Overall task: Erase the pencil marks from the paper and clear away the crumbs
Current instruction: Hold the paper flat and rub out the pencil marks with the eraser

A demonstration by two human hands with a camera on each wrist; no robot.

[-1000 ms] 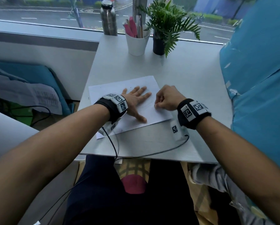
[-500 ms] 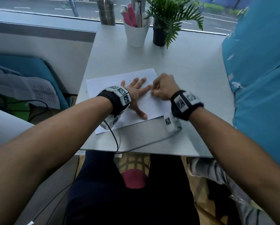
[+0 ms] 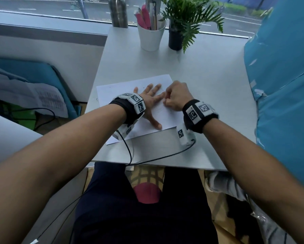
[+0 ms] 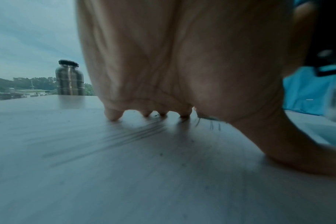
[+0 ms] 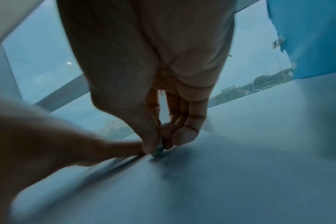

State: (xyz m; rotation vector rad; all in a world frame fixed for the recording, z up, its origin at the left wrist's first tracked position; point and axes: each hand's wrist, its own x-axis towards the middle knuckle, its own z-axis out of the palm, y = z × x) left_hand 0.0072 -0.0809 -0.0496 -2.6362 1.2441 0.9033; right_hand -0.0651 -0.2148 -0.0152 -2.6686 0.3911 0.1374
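Paper (image 3: 112,92) lies flat on the bench (image 3: 209,81), toward its near left side, under both hands. The left hand (image 3: 150,101) rests palm-down on the sheet with fingers spread and straight, pinning it. The right hand (image 3: 176,98), just beside the left fingertips, is curled; thumb and fingers pinch a small eraser (image 5: 159,150) whose tip touches the paper. Pencil marks (image 4: 125,133) and dark crumbs lie near the left fingers.
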